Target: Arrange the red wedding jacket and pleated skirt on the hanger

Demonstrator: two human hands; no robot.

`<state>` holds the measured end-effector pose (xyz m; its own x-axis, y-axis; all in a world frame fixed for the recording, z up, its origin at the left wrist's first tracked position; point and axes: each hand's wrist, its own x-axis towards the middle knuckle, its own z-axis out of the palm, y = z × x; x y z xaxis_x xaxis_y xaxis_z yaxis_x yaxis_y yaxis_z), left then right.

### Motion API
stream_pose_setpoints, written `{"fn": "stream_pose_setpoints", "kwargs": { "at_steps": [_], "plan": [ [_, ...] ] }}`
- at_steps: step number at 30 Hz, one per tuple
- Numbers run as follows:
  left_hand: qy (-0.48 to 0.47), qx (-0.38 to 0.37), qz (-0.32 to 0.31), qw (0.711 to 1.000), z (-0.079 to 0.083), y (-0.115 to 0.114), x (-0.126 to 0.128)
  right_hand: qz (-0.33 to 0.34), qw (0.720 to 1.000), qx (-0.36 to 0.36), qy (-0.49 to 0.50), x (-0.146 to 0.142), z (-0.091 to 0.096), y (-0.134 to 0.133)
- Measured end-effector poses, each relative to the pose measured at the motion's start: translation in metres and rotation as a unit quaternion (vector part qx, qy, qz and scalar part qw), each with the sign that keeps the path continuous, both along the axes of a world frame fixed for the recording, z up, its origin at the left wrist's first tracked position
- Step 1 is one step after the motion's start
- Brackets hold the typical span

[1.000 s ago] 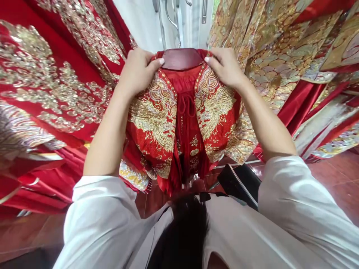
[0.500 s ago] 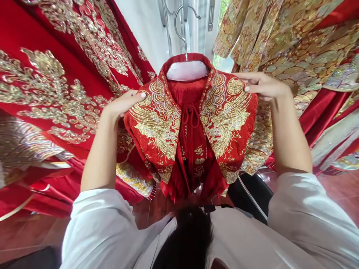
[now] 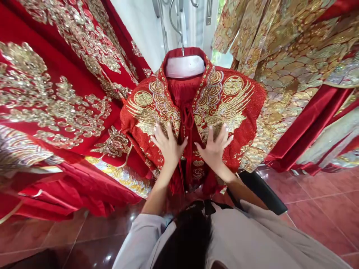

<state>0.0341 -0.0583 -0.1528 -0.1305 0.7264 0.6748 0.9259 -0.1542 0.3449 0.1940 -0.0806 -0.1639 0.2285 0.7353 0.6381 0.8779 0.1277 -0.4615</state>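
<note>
In front of me a red jacket [image 3: 246, 101] with gold phoenix-like embroidery hangs on a white hanger [image 3: 185, 66] with a metal hook. My left hand [image 3: 169, 144] lies over the left front panel, fingers spread, with the thumb pointing toward the centre opening. Mirroring it, my right hand [image 3: 213, 148] is on the right front panel, its fingers also apart. Neither hand grips the cloth. Between them a red cord tie [image 3: 188, 116] hangs below the collar. Parts of the embroidery are covered by my fingers.
Red gowns with gold beading [image 3: 75, 97] crowd the left side. A gold-patterned garment [image 3: 286, 82] hangs at the right, beside dark red fabric [image 3: 305, 129]. A black object [image 3: 263, 192] stands low at the right on the red tiled floor [image 3: 319, 198].
Both hands have let go of the jacket's shoulders and moved down and inward onto the front panels, fingers spreading. The jacket's shoulders now lie wider.
</note>
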Motion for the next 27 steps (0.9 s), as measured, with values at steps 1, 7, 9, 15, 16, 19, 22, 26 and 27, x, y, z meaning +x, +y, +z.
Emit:
{"fn": "stream_pose_setpoints", "kwargs": {
  "at_steps": [1, 7, 9, 15, 16, 19, 22, 26, 27],
  "plan": [
    [-0.001, -0.010, -0.009, 1.000, -0.015, -0.002, -0.002, -0.004, 1.000, -0.016, -0.002, 0.000, -0.015, 0.002],
    [-0.082, -0.012, -0.057, 0.995, -0.054, -0.010, -0.026, 0.025, 0.997, 0.041, 0.063, 0.027, -0.031, 0.005],
    [-0.094, -0.031, -0.081, 0.992, -0.053, -0.021, -0.020, 0.015, 0.995, 0.002, 0.100, 0.019, -0.015, -0.009],
    [-0.066, 0.006, -0.131, 0.989, -0.035, -0.071, 0.027, 0.163, 0.980, -0.049, 0.107, -0.040, 0.043, -0.017],
    [-0.061, 0.001, -0.128, 0.990, -0.031, -0.074, 0.032, 0.175, 0.977, -0.043, 0.113, -0.046, 0.047, -0.006],
    [-0.059, -0.052, -0.119, 0.990, -0.028, -0.066, 0.039, 0.205, 0.970, -0.021, 0.128, -0.050, 0.045, 0.022],
    [-0.060, -0.067, -0.113, 0.990, -0.033, -0.046, 0.036, 0.261, 0.957, -0.005, 0.129, -0.033, 0.031, 0.020],
    [-0.053, -0.048, -0.074, 0.995, -0.042, -0.027, 0.018, 0.179, 0.967, 0.102, 0.147, 0.037, 0.022, 0.001],
    [-0.052, -0.045, -0.069, 0.995, -0.043, -0.025, 0.013, 0.065, 0.969, 0.161, 0.175, 0.063, 0.022, 0.002]
  ]
}}
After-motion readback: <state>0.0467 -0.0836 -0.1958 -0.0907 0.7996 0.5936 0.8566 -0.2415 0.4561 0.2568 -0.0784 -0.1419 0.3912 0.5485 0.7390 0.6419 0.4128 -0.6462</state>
